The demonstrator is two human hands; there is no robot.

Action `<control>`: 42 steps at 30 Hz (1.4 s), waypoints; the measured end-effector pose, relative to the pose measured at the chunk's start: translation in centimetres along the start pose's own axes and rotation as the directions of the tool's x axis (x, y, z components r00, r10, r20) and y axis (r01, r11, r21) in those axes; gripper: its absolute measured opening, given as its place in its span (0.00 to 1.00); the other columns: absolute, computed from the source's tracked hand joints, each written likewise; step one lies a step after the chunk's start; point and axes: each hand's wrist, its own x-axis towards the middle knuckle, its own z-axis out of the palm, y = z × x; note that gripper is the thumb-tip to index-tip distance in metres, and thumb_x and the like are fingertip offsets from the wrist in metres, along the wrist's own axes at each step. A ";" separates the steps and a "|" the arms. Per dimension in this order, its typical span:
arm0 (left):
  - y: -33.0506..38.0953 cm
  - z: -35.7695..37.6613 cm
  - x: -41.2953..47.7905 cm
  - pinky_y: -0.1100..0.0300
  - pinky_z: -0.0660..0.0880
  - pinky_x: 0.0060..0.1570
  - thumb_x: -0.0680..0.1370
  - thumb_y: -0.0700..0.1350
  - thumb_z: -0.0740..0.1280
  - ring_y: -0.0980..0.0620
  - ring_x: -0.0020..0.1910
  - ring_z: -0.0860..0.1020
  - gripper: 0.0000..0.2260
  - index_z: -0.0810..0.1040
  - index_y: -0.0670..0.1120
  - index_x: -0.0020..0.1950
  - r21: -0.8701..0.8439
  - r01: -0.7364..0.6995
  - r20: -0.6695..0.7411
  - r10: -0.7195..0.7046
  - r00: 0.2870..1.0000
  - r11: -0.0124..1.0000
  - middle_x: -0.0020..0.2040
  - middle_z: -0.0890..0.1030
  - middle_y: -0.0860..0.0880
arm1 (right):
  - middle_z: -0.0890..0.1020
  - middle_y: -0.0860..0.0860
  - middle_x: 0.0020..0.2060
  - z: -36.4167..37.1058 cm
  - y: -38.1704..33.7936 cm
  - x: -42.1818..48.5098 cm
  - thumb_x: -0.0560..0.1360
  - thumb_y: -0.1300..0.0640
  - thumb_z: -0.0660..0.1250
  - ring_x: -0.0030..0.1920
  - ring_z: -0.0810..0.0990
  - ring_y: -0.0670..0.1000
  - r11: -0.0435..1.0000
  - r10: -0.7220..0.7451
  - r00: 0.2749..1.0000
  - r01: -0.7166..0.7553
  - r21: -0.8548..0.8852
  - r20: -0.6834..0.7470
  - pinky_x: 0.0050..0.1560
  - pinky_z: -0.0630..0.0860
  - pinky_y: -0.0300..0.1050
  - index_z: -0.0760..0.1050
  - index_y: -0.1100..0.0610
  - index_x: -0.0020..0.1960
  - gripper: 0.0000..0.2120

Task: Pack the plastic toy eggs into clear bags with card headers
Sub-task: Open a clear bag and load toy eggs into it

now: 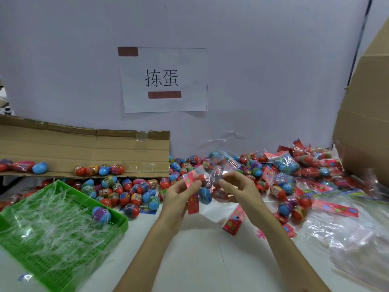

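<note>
Above desk (200, 260), mid-frame: clear bag (210, 175) held up between both hands; pinched at pink header (189, 178) by left hand (179, 197), fingers curled; gripped at other end by right hand (237, 191), thumb and fingers closed on plastic; blue egg (205, 194) just below, between the hands; loose eggs (130, 190) heaped behind; packed bags (294, 165) at right; green tray (52, 270) at left.
</note>
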 end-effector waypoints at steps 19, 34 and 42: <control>0.3 0.1 0.0 0.59 0.83 0.37 0.81 0.48 0.69 0.48 0.45 0.88 0.10 0.84 0.44 0.56 -0.162 0.065 -0.087 -0.079 0.993 0.985 0.48 0.88 0.45 | 0.86 0.52 0.43 0.4 -1.3 -0.5 0.75 0.53 0.70 0.44 0.85 0.50 0.944 0.070 0.992 -0.100 0.314 0.107 0.42 0.81 0.40 0.87 0.51 0.50 0.08; -0.5 -0.7 0.0 0.63 0.81 0.44 0.76 0.43 0.76 0.51 0.48 0.86 0.03 0.87 0.51 0.46 0.181 -0.088 -0.094 0.107 0.990 0.979 0.44 0.88 0.48 | 0.86 0.49 0.49 1.4 -0.4 -0.8 0.77 0.60 0.72 0.49 0.86 0.52 0.998 -0.016 0.997 0.011 0.066 0.076 0.45 0.83 0.44 0.85 0.50 0.50 0.06; -0.8 -0.3 0.1 0.59 0.83 0.41 0.79 0.38 0.71 0.51 0.48 0.86 0.06 0.85 0.47 0.45 0.155 -0.145 -0.127 0.165 0.978 0.977 0.44 0.86 0.49 | 0.85 0.48 0.47 1.9 -0.1 -0.9 0.74 0.60 0.77 0.49 0.86 0.52 0.999 -0.048 0.995 0.048 0.000 0.088 0.48 0.84 0.48 0.84 0.50 0.48 0.06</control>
